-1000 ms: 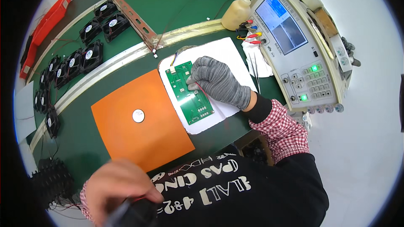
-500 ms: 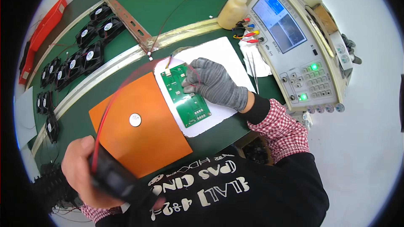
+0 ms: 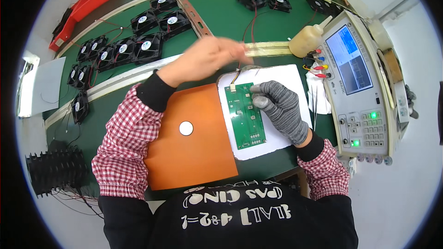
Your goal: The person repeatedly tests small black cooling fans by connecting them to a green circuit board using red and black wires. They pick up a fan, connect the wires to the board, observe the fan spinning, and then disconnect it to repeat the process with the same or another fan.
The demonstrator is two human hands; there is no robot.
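Note:
Over the strip behind the boards, my bare left hand stretches its motion-smeared fingers to the right, with nothing visible in them. Beyond it a blurred black fan with red wires stands on the green bench. The green circuit board lies on a white pad, with a wired white connector at its far left corner. My right hand, in a grey knit glove, rests at the board's right edge with curled fingers. What its fingertips hold, if anything, is hidden.
An orange sheet with a white disc lies under my left forearm. Several black fans sit at the back left, near a perforated metal bar. On the right stand a squeeze bottle, tweezers and a test instrument with a lit screen.
My left hand has swung from the near left to the far middle and no longer holds the black fan. A blurred fan now shows at the back. My right hand stays by the board.

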